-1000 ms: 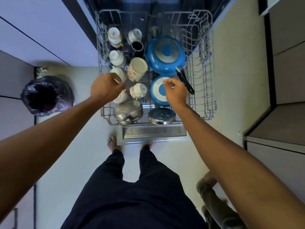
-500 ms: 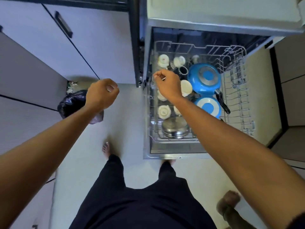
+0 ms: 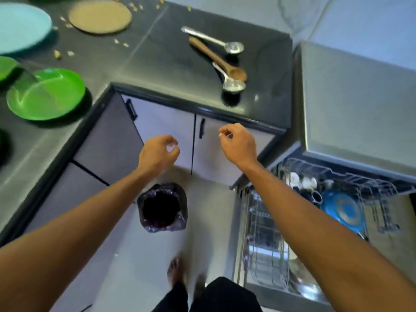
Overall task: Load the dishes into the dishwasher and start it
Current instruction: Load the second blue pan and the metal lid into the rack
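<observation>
A: Head view, entry one: a dark countertop is wrapping round the corner above pale cabinet doors. What are we listing on it?

B: We are listing a teal plate, a tan round board and a green plate. Nearer the dishwasher are a steel spoon, a wooden spoon and a second steel spoon, lying close together. Crumbs are lying scattered between the plates.

A: And where is the loading happening?

B: The rack is standing pulled out at lower right, partly behind the right forearm. It is carrying a blue pan and white cups. A lined bin is sitting on the floor below the hands.

A: Hands?

B: Both are hovering before the cabinet doors, under the counter edge, well apart from every dish. The left hand is hanging with fingers loosely curled, holding nothing. The right hand is showing its back, forefinger and thumb drawn together. We cannot tell whether anything small is pinched there.

A: Step in hand?

B: We are judging it as fetching the next items from the counter. The spoons are lying nearest the rack, so we are advising gathering them by the handles, bowls level. The plates are wanting a rim grip, one at a time, with crumbs tipped into the bin first.
</observation>
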{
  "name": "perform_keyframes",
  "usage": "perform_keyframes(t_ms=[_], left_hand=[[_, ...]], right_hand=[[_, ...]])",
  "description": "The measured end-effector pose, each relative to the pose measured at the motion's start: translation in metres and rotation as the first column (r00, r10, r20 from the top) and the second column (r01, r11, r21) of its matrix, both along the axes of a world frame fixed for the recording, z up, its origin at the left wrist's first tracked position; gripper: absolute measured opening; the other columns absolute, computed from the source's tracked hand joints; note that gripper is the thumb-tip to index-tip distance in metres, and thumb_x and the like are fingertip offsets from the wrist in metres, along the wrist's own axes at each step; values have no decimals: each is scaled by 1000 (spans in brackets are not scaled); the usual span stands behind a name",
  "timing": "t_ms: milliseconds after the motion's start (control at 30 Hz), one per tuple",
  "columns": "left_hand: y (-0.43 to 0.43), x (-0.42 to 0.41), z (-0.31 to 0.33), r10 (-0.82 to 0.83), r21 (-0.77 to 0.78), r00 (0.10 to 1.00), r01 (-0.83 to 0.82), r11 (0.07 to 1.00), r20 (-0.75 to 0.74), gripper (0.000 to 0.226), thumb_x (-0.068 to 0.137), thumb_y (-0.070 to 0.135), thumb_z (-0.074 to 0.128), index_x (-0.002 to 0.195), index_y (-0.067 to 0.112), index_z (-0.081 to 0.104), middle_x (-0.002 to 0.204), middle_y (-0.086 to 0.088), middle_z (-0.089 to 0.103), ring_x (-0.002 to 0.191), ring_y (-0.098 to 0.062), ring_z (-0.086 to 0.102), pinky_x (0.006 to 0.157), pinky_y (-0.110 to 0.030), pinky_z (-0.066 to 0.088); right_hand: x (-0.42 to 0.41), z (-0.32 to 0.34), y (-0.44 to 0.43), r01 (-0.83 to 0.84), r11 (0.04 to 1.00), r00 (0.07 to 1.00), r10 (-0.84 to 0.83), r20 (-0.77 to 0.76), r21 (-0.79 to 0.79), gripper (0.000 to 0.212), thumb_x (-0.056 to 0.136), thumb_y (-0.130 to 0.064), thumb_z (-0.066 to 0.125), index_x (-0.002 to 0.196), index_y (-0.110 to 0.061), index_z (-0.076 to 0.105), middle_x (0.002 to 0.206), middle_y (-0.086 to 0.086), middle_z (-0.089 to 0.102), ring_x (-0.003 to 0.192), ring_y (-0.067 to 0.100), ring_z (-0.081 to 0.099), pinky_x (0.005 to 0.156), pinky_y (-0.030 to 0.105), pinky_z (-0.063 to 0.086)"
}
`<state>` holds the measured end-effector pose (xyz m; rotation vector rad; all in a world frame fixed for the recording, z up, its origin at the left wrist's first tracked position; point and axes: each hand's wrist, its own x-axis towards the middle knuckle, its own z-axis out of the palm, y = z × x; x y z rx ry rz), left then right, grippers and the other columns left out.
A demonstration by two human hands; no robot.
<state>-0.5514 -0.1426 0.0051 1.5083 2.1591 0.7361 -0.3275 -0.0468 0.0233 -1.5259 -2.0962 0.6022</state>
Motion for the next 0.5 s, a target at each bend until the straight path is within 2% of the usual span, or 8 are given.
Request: perform_keyframes(t_ms=[133, 267, 500], left_hand=[[47, -19, 19, -13, 38, 999, 14, 999, -32, 31, 87, 30, 63, 115, 16, 70, 119, -9, 67, 113, -30, 59, 92, -45, 51], [103, -24, 33, -31, 74, 996, 38, 997, -86, 34, 85, 34, 64, 116, 20, 68, 120, -4, 63, 117, -31, 54, 92, -44, 49], [202, -11, 32, -59, 95, 992, 70, 993, -115, 29, 83, 25, 67, 111, 19, 68, 115, -5, 63, 114, -30, 51, 94, -40, 43]], right_hand=[[-19, 23, 45, -9, 997, 1000, 11, -23, 75, 17, 90, -25, 63, 104, -21, 72, 102, -2, 66, 94, 18, 61, 76, 33, 52], [-23, 36, 92, 52, 988, 997, -42, -70, 148, 16, 90, -24, 64, 104, -24, 71, 105, -4, 65, 95, 17, 59, 77, 32, 51], [-11, 40, 194, 110, 991, 993, -108, -41, 74, 14, 89, -33, 61, 99, -28, 70, 99, -9, 60, 97, 18, 56, 78, 35, 51]])
